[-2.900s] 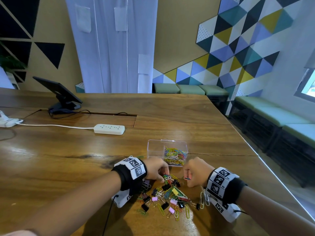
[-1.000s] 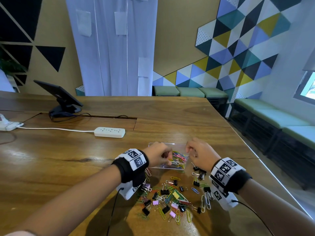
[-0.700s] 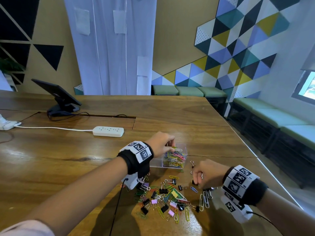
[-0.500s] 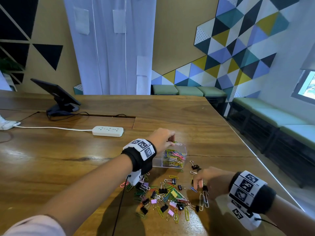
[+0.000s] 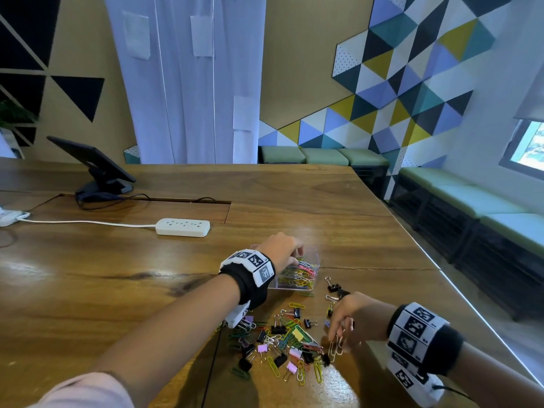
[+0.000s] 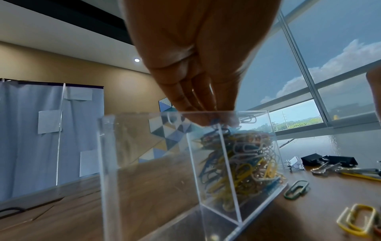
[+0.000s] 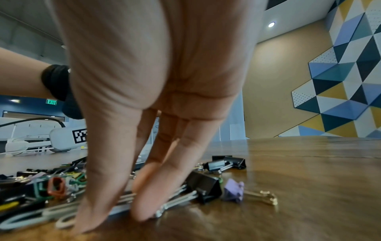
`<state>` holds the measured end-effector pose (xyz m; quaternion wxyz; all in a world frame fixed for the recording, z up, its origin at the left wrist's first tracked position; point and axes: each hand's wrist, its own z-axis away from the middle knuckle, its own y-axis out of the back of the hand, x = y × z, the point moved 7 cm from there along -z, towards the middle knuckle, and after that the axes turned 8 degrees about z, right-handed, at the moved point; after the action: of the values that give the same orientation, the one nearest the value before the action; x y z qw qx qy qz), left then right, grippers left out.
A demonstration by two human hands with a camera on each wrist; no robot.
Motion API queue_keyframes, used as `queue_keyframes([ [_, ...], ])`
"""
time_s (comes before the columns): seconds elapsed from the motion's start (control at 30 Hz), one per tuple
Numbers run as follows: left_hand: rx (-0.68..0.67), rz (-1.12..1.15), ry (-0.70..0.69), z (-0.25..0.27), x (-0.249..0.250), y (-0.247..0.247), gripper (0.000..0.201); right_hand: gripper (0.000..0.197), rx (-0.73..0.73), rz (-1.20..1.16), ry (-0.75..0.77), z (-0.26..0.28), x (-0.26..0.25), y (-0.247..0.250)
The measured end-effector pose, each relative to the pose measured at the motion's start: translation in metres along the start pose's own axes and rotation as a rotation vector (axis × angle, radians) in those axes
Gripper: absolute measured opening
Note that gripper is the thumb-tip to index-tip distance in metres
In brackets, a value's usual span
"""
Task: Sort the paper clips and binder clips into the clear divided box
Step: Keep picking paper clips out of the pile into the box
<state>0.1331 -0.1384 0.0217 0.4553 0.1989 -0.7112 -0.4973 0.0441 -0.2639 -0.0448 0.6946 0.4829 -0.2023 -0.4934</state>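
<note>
Head view: right hand (image 5: 353,316) pinches large silver paper clips (image 5: 335,347), pile's (image 5: 279,343) 3 o'clock; left hand (image 5: 279,248) over clear divided box (image 6: 148,163), hold indeterminable; I'd lift avoiding black binder clips (image 7: 204,184).

One clear box (image 5: 316,258); one left hand (image 5: 279,249); one right hand (image 5: 351,313); one power strip (image 5: 183,227). Too many to count: paper clips (image 5: 299,272); binder clips (image 5: 334,288).
</note>
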Motion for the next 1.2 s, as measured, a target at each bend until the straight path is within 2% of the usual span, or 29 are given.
queue_keyframes([
  [0.23, 0.027, -0.031, -0.020, 0.002, -0.003, 0.002, 0.019, 0.021, 0.003, -0.006, -0.065, -0.003, 0.008, -0.002],
  [0.5, 0.010, -0.055, -0.033, 0.004, -0.004, -0.002, 0.026, 0.016, -0.003, -0.012, -0.047, 0.005, 0.003, -0.002],
  [0.63, 0.033, 0.001, -0.148, 0.013, 0.006, -0.005, 0.030, 0.007, -0.032, -0.026, -0.017, 0.006, 0.002, -0.005],
  [0.73, 0.057, -0.003, -0.290, 0.025, 0.017, -0.010, 0.020, 0.010, -0.030, -0.016, -0.018, 0.004, 0.000, -0.003],
  [0.8, 0.020, -0.048, -0.346, 0.031, 0.020, -0.020, 0.016, 0.012, -0.050, -0.021, -0.040, 0.005, 0.000, -0.003],
  [0.9, -0.119, -0.159, -0.341, 0.035, 0.018, -0.038, 0.020, 0.029, -0.044, -0.034, -0.044, 0.006, 0.000, -0.002],
  [1.07, -0.319, -0.374, -0.215, 0.034, 0.005, -0.060, 0.031, 0.022, -0.036, 0.072, -0.002, 0.007, -0.005, -0.002],
  [1.13, -0.360, -0.389, -0.165, 0.034, 0.001, -0.065, 0.034, 0.025, -0.054, 0.104, -0.011, 0.008, -0.007, -0.001],
  [1.2, -0.370, -0.372, -0.139, 0.033, 0.000, -0.067, 0.034, 0.016, -0.052, 0.084, -0.025, 0.009, -0.006, -0.001],
])
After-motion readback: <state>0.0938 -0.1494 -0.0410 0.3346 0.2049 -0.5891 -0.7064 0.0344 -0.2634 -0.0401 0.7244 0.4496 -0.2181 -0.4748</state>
